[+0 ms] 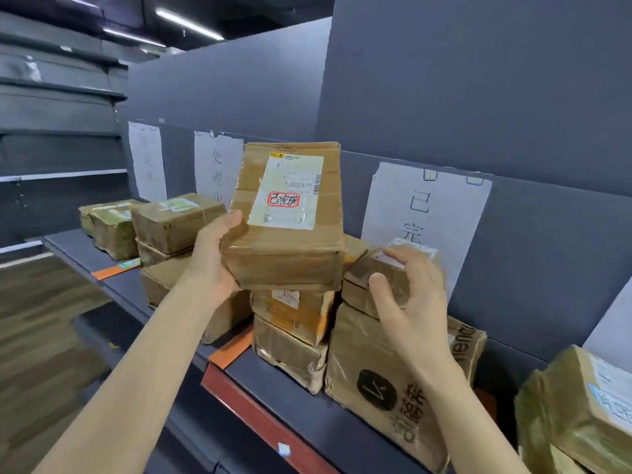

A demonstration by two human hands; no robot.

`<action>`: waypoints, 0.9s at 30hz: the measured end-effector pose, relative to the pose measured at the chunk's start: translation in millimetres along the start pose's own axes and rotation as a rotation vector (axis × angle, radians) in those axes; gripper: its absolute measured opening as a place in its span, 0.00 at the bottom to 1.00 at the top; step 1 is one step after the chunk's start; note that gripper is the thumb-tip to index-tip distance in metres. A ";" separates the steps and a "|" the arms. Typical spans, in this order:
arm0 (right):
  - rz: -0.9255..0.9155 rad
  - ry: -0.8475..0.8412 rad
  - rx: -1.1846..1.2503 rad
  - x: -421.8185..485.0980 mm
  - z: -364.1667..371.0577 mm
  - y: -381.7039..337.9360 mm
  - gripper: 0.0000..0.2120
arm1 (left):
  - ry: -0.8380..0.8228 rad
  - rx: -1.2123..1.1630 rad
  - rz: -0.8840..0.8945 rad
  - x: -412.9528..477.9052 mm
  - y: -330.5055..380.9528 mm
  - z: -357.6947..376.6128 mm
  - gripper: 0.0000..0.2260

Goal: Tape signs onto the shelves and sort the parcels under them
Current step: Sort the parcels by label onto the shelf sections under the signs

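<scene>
The left hand (215, 261) grasps a taped parcel (290, 234) by its left side, above a short stack (290, 336) near the front edge of the shelf (266, 388). The right hand (410, 302) is slack, fingers curved over a small parcel (355, 292) on a printed carton (383, 381); whether it touches is unclear. Behind, paper signs (424, 213) are taped to the back panel (530, 251). Signing looks done and sorting is well along, with this parcel not yet placed.

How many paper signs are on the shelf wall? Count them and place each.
4. One sign far left; a second just left of the held parcel; a third behind the right hand; a fourth cut off at the right edge. More may lie out of view.
</scene>
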State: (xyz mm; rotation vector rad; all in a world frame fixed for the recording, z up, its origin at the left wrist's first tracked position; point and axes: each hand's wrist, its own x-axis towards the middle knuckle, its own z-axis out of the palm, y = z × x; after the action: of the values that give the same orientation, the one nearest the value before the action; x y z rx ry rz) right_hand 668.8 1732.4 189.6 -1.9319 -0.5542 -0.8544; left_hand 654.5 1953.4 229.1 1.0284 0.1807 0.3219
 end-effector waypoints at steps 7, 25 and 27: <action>0.068 -0.084 -0.531 36.4 13.2 19.6 0.22 | -0.115 0.137 -0.188 76.6 5.6 17.2 0.08; 0.030 0.230 -0.741 17.0 52.3 65.2 0.15 | -0.209 1.262 1.136 119.6 -58.0 4.9 0.19; 0.014 0.237 -0.752 16.3 52.9 66.8 0.15 | -0.214 1.327 1.236 119.9 -70.1 2.6 0.18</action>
State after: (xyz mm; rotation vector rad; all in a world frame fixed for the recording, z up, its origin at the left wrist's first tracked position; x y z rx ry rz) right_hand 742.4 1747.8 146.3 -2.4347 -0.0625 -1.3968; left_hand 780.2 1959.5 170.4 2.4204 -0.5710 1.2985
